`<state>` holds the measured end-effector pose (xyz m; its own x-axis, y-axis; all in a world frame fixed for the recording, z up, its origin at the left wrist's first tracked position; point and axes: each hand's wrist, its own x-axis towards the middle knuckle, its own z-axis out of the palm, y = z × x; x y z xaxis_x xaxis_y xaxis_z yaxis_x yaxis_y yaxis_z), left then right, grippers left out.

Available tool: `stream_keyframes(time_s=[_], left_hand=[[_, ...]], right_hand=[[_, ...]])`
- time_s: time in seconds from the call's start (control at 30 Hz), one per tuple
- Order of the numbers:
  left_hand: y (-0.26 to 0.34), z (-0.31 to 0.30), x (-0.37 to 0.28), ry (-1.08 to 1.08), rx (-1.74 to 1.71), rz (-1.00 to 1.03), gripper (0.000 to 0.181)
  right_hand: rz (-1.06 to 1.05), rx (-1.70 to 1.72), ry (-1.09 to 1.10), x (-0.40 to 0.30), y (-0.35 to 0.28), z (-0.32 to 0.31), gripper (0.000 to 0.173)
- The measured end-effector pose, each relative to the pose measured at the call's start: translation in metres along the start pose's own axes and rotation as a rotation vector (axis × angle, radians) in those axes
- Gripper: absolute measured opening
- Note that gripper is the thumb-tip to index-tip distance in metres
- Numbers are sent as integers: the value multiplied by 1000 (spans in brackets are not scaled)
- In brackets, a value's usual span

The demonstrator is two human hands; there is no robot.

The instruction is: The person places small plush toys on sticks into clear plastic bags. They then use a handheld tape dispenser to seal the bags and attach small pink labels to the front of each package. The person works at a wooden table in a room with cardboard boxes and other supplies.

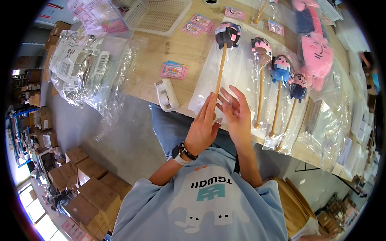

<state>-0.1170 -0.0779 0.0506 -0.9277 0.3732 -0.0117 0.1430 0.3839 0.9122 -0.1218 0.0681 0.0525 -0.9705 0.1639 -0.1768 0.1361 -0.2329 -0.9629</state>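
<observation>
A plush doll head [228, 34] on a wooden stick lies in a clear plastic bag [202, 87] at the table's front edge. My left hand [203, 123] lies along the lower end of the stick, its fingers extended; whether they grip it is unclear. Just to the right, my right hand [235, 111] has its fingers spread and curved beside the stick, near the bag's lower end. Several bagged plush dolls on sticks, one in blue [282, 70], lie to the right. A white tape dispenser [166, 95] stands left of my hands, below a small stack of pink printed cards [174, 70].
Clear plastic bags with barcode labels [81, 63] overhang the table's left end. A white plastic basket [155, 15] sits at the back. A large bagged pink plush toy [318, 55] lies at right. Cardboard boxes [98, 195] stand on the floor at lower left. Another person [366, 60] is at far right.
</observation>
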Motion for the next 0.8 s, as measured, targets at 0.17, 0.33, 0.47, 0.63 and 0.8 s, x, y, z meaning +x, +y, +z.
stream_keyframes(time_s=[0.17,0.33,0.47,0.63,0.8], left_hand=[[-26,5,-9,72,-413,30,72],[-19,-10,-3,97,-1155,-34,62],[-22,-11,-12,68,-1162,-21,65],[-19,-13,-8,104,-1235,-28,68],[-15,-14,-5,119,-1237,-20,71]], right_hand=[[-226,-255,-74,-14,-38,27,43],[-601,-568,-125,-17,-18,31,31],[-610,-667,70,-24,4,22,35],[-319,-345,161,-30,22,1,46],[-95,163,0,-28,26,-5,42]])
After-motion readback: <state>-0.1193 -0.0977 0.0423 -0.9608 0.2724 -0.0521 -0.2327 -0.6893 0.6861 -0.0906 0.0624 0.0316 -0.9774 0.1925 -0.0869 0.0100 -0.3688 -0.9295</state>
